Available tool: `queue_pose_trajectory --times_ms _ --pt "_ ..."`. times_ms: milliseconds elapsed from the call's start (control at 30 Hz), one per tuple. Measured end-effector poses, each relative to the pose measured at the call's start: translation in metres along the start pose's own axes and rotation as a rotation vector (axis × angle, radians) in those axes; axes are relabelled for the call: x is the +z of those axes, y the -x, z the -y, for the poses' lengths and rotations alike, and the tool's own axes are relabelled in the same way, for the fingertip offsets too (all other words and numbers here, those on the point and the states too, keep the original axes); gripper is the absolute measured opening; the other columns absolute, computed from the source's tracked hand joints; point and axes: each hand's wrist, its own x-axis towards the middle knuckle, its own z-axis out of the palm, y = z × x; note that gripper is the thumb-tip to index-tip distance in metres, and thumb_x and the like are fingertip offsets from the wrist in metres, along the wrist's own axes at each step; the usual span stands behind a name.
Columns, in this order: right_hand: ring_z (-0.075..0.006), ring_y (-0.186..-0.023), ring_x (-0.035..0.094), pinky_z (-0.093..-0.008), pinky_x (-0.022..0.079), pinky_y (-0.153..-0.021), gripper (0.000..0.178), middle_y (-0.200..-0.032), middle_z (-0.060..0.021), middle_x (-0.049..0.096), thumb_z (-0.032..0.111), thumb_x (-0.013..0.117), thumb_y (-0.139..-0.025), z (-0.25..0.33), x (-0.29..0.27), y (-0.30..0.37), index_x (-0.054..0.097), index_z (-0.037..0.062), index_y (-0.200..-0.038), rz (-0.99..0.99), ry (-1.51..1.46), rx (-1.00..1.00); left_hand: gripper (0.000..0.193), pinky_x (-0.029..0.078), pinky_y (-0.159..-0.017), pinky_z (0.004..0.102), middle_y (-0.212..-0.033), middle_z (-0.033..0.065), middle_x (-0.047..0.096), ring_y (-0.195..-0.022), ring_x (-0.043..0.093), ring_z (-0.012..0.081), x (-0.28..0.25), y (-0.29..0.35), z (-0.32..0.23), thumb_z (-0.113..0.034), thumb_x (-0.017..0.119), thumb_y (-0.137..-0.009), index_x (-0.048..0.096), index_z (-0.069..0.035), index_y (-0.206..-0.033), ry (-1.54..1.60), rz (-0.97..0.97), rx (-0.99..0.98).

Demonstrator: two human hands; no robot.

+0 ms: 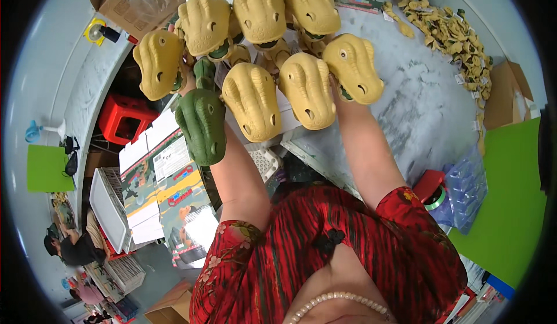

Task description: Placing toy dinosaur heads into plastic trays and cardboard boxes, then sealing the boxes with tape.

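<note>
Yellow dinosaur heads (251, 100) mostly hide the left hand (188, 82) and right hand (335, 87). How open they are, or what they grip, I cannot tell.

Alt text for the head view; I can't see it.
Seven yellow, ridged dinosaur toy heads and one dark green head crowd the far ends of the person's bare forearms. At right, small yellow pieces are piled on a marbled grey table.

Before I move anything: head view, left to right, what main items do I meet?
Small green panel → red stool → green dinosaur head → left front yellow head → right front yellow head → rightmost yellow head → right-hand cardboard box.
</note>
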Motion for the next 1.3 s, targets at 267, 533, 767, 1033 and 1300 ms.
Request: queue_pose_trajectory --times_ms 267,533,767,1033,1300 --pt "-0.0135 -0.109 0.037 -0.027 0.029 -0.092 0.053 -0.121 -0.0052 0.038 0.017 0.052 -0.079 0.021 0.009 -0.014 0.029 0.0054 -0.125 -0.238 -0.252 0.429 0.046 0.04 -0.086 0.0329 -0.122 0.0101 0.037 -0.108 0.042 0.0201 0.001 0.015 0.002 -0.029 0.035 -0.087 0.024 -0.008 -0.126 -0.319 0.113 0.049" --pt "-0.0145 -0.11 0.037 -0.0279 0.03 -0.092 0.053 -0.121 -0.0047 0.037 0.017 0.053 -0.078 -0.041 0.0 -0.013 0.029 0.0079 -0.125 0.052 -0.208 0.174 0.048 0.038 -0.087 0.0314 -0.12 0.0104 0.038 -0.106 0.042 0.0199 -0.091 -0.057 -0.004 -0.027 0.039 -0.086 0.022 -0.007 -0.126 -0.354 0.237 0.192" --pt "-0.0149 -0.11 0.037 -0.029 0.032 -0.091 0.044 -0.121 -0.0038 0.037 0.019 0.047 -0.082 -0.044 -0.005 0.015 0.032 0.0103 -0.123 0.128 -0.109 0.012 0.048 0.039 -0.085 0.0334 -0.117 0.0114 0.041 -0.104 0.044 0.0209 -0.101 -0.009 0.036 -0.028 0.043 -0.084 0.027 -0.005 -0.123 -0.076 0.142 -0.002" --pt "-0.0163 -0.114 0.029 -0.0291 0.024 -0.095 0.04 -0.123 -0.0042 0.031 0.031 0.033 -0.088 -0.059 -0.02 0.005 0.035 0.0082 -0.121 0.196 -0.052 0.137 0.048 0.038 -0.087 0.0357 -0.117 0.0109 0.041 -0.103 0.045 0.0215 -0.101 0.068 0.031 -0.034 0.04 -0.085 0.031 -0.004 -0.121 0.02 0.074 -0.194" --pt "-0.0217 -0.101 0.037 -0.0328 0.028 -0.085 0.037 -0.108 -0.0072 0.041 0.023 0.045 -0.074 -0.051 -0.041 0.025 0.044 0.005 -0.107 0.347 0.729 -0.206 0.042 0.04 -0.084 0.0323 -0.118 0.0115 0.04 -0.103 0.044 0.022 -0.025 0.098 0.024 -0.019 0.041 -0.085 0.028 -0.005 -0.123 -0.428 0.042 0.051"
